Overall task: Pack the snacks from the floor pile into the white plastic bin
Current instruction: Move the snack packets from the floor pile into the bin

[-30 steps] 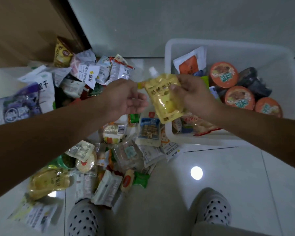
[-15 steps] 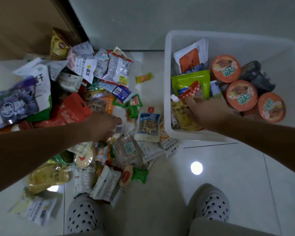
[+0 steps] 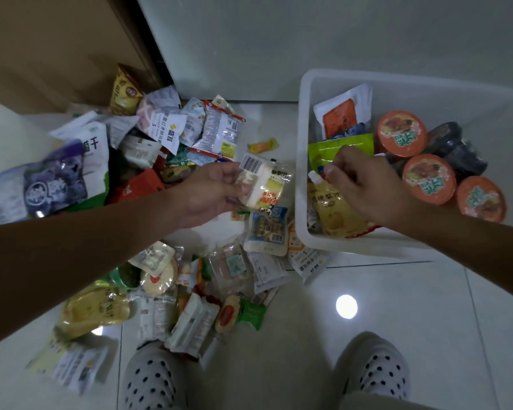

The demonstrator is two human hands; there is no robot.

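The left hand (image 3: 211,193) pinches a snack pack (image 3: 264,184) above the floor pile (image 3: 214,134). The white bin (image 3: 303,128) lies at its three o'clock. The right hand (image 3: 367,184) curls over the bin; I cannot tell its grip.

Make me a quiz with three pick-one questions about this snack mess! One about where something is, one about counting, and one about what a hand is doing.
1. Where is the right hand?
A. over the white bin
B. on the floor tiles
C. on a knee

2. How many orange-lidded cups are in the bin?
A. one
B. three
C. five

3. What is the left hand doing?
A. lying flat on the tiles
B. pointing at the wall
C. holding a barcoded packet

Answers: 1 A, it hangs above the things in the bin. 2 B, three round orange lids sit together inside. 3 C, its fingers and thumb grip the packet.
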